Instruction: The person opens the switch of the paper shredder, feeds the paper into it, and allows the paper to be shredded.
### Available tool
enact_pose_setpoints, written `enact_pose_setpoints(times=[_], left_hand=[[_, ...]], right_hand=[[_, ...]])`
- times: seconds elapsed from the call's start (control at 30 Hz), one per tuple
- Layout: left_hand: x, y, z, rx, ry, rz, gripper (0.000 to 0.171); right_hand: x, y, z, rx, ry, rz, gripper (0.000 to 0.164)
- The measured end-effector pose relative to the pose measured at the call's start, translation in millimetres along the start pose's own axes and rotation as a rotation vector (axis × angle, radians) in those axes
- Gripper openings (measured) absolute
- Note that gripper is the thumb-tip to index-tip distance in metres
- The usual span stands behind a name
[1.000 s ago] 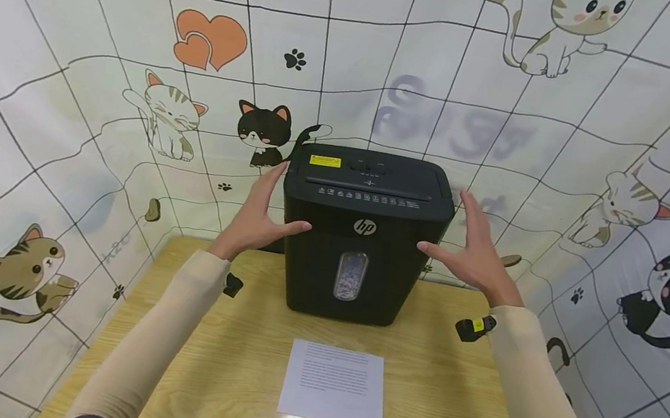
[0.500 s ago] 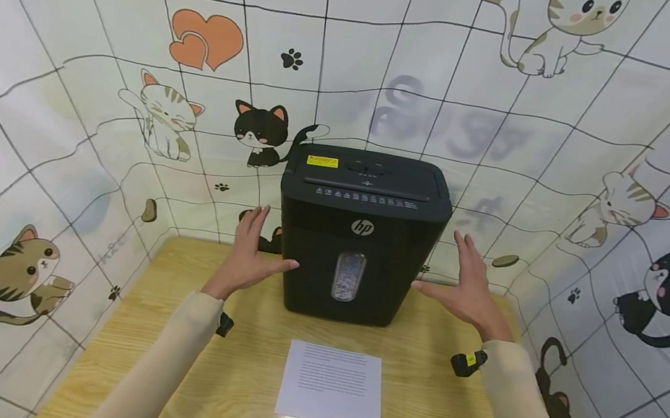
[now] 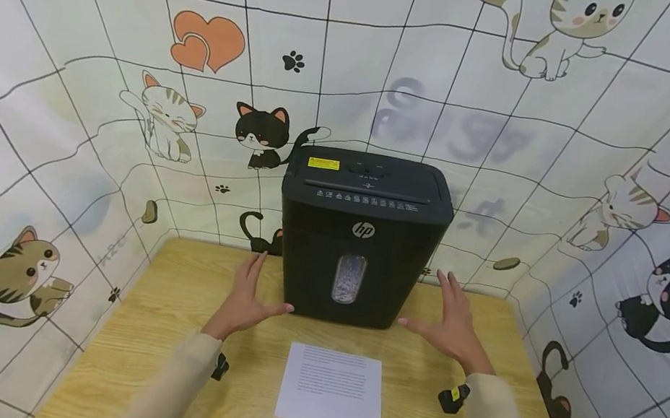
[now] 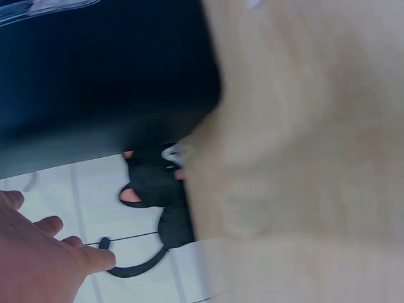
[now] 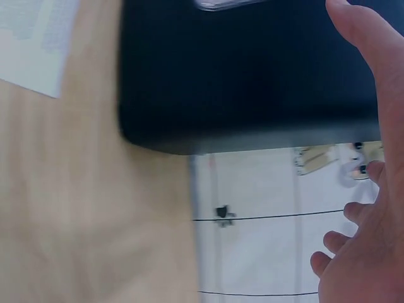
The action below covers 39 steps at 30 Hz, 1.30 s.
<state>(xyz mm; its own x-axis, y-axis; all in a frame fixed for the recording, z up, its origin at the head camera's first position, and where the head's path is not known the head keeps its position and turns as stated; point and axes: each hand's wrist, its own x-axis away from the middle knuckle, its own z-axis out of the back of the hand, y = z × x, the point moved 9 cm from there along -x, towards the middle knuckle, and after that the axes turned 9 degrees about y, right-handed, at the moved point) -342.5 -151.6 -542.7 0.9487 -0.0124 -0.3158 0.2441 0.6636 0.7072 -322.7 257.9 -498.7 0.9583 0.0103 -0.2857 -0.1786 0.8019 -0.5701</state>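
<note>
A black HP paper shredder (image 3: 314, 257) stands upright on the wooden table, its small front window (image 3: 349, 279) showing shredded paper inside. My left hand (image 3: 244, 304) is beside its lower left corner, fingers extended and thumb pointing toward the base. On the other side my right hand (image 3: 449, 329) mirrors it near the lower right corner, fingers spread. Both palms face the shredder with nothing held. In the left wrist view, a gap shows between the fingers (image 4: 95, 259) and the dark side of the shredder (image 4: 113, 82). A printed sheet of paper (image 3: 332, 391) lies flat in front of the shredder.
The wooden table (image 3: 186, 273) meets a white cloth backdrop (image 3: 360, 52) with cat drawings behind and at both sides. Small black cameras are strapped at the wrists, such as the right wrist camera (image 3: 452, 399).
Both hands have come down along the shredder's sides, from near its top to near its base, and slightly toward me. The shredder and the paper stay in place.
</note>
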Motion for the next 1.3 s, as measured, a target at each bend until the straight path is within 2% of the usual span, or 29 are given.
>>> enact_pose_setpoints(times=[0.2, 0.43, 0.63, 0.93, 1.13, 1.3], left_hand=[[24.2, -18.2, -22.4, 0.014, -0.036, 0.012, 0.119], [45.4, -26.1, -44.2, 0.049, -0.058, 0.016, 0.121], [59.8, -29.8, -62.8, 0.022, -0.087, -0.012, 0.124], [76.1, -23.1, -88.2, 0.001, -0.165, -0.044, 0.119], [90.8, -13.3, -108.2, -0.057, -0.233, -0.122, 0.108], [103.2, -2.9, -118.0, -0.134, -0.271, -0.190, 0.103]], right_hand=[[22, 12, -30, -0.007, -0.013, 0.011, 0.120], [41, 14, -56, -0.010, -0.033, -0.002, 0.120], [55, 18, -78, -0.002, -0.057, -0.017, 0.122], [77, 12, -111, -0.003, -0.085, 0.013, 0.116], [91, 4, -129, -0.021, -0.082, 0.058, 0.110], [102, -3, -144, -0.005, -0.088, 0.095, 0.102]])
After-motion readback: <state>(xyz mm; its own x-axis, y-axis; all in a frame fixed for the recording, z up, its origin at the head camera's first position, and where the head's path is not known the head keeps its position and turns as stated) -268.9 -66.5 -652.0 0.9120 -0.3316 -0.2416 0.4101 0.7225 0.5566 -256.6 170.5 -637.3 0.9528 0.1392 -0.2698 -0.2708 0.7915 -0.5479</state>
